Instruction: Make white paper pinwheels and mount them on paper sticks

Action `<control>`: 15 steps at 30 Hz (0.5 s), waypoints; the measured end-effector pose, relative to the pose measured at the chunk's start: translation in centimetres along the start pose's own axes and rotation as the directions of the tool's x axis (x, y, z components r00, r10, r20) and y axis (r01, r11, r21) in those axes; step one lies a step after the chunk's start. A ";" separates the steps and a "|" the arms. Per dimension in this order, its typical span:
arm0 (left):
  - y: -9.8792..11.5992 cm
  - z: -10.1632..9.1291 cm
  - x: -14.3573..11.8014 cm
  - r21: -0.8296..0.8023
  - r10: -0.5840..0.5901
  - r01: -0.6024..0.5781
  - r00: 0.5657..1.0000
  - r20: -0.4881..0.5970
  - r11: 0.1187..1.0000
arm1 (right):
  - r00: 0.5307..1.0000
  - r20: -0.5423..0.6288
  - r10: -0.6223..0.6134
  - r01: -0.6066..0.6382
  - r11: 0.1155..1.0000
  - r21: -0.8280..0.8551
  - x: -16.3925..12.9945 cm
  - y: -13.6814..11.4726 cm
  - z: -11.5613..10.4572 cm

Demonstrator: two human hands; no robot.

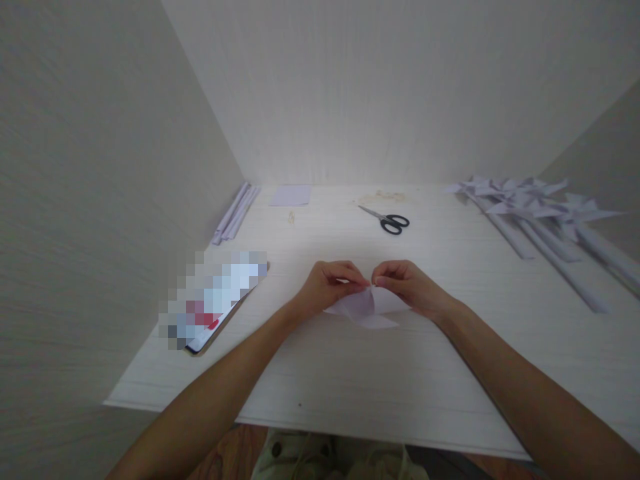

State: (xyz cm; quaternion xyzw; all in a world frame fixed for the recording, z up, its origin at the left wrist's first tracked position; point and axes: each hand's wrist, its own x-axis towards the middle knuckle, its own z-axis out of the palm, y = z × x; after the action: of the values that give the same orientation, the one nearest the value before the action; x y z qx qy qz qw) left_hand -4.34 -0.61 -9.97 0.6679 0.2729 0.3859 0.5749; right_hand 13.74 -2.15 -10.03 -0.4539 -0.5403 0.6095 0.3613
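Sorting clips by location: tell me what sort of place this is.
Probably a home craft desk in a plain walled nook. Both hands pinch a folded paper piece on a white table, with scissors and finished paper pinwheels nearby.

Scissors [391, 220] behind folded paper [367, 308]; pinwheels [530, 203] right; phone [215, 310] left.

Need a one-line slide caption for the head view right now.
Both hands, left hand and right hand, pinch a folded white paper on the table; scissors lie beyond.
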 end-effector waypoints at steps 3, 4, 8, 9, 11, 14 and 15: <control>-0.1 -0.1 0.0 0.004 -0.007 0.007 1.000 -0.011 1.000 | 0.999 -0.043 0.026 -0.024 0.998 0.052 -0.1 -0.1 0.2; -0.2 -0.1 0.0 0.001 -0.014 0.014 1.000 -0.018 1.000 | 0.998 -0.051 0.037 -0.032 0.996 0.085 -0.1 -0.1 0.2; -0.2 -0.1 0.0 -0.001 -0.044 0.044 0.998 -0.053 0.999 | 0.995 -0.079 0.064 -0.047 0.977 0.206 -0.2 -0.1 0.4; -0.2 0.0 0.0 0.002 -0.047 0.047 0.997 -0.062 0.999 | 0.994 -0.092 0.064 -0.043 0.976 0.215 -0.2 -0.2 0.4; 0.0 0.0 0.0 0.006 -0.050 0.050 0.996 -0.079 0.999 | 0.991 -0.120 0.063 -0.036 0.976 0.214 -0.1 -0.3 0.5; 0.1 0.1 0.1 0.015 -0.047 0.049 0.994 -0.094 0.999 | 0.987 -0.149 0.053 -0.023 0.980 0.199 -0.1 -0.3 0.6; 0.1 0.1 0.1 0.019 -0.044 0.046 0.994 -0.097 0.999 | 0.987 -0.153 0.049 -0.019 0.981 0.195 0.0 -0.3 0.7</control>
State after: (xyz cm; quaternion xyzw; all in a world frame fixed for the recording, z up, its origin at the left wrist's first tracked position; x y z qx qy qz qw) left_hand -4.23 -0.61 -9.84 0.6483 0.3192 0.4018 0.5624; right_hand 13.11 -2.35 -9.69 -0.4726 -0.4406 0.6274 0.4346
